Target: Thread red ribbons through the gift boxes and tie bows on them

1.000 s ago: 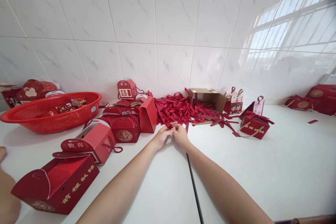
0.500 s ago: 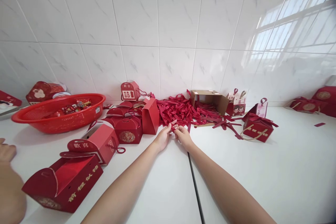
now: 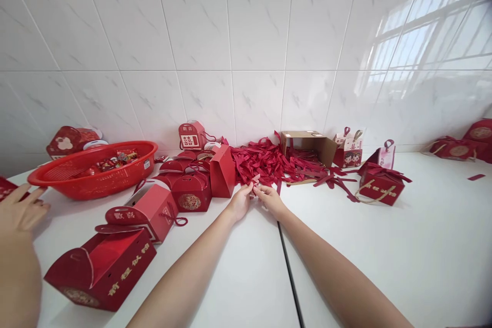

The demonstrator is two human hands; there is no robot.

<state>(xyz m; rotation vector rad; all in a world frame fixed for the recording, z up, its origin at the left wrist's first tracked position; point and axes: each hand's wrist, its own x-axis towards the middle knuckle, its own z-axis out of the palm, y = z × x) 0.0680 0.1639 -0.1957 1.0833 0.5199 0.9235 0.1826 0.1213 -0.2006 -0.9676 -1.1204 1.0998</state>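
Observation:
My left hand (image 3: 240, 201) and my right hand (image 3: 271, 199) meet at the near edge of a heap of red ribbons (image 3: 269, 161) lying against the tiled wall. Both pinch the same strip of red ribbon (image 3: 254, 188) between their fingertips. Just left of my left hand stand closed red gift boxes (image 3: 190, 192) and an upright red box (image 3: 223, 170). An open cardboard box (image 3: 307, 144) lies on its side behind the ribbons.
A red plastic basket (image 3: 94, 171) of sweets sits at the left. An open red carton (image 3: 102, 269) and a tipped red box (image 3: 151, 207) lie in front. Another person's hand (image 3: 21, 210) reaches in at the far left. More red boxes (image 3: 380, 182) stand at right.
My hands stay at the ribbon heap, working the same strip. The other person's hand has risen into view at the far left, fingers spread. The view has shifted slightly.

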